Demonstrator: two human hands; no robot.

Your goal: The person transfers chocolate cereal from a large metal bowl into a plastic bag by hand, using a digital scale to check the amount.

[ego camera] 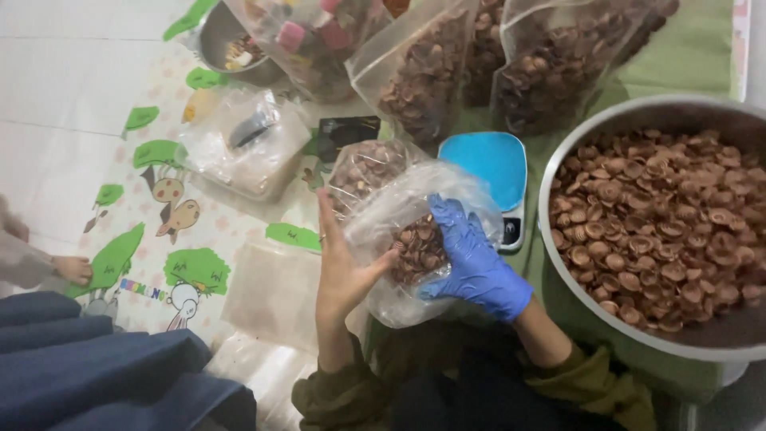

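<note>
A clear plastic bag [399, 211] partly filled with brown round slices is held between both hands in the middle of the view. My left hand [341, 267], bare, presses flat against the bag's left side with its thumb on the front. My right hand [472, 259], in a blue glove, grips the bag's right side, fingers over the slices. Behind the bag lies a small blue-topped scale [496, 164].
A large metal bowl [562, 172] full of brown slices stands at the right. Several filled clear bags [423, 72] stand at the back, with a small metal bowl [219, 40] at the top left. Empty bags lie on a cartoon-printed mat [159, 231]. Another person's foot [72, 267] shows at the left.
</note>
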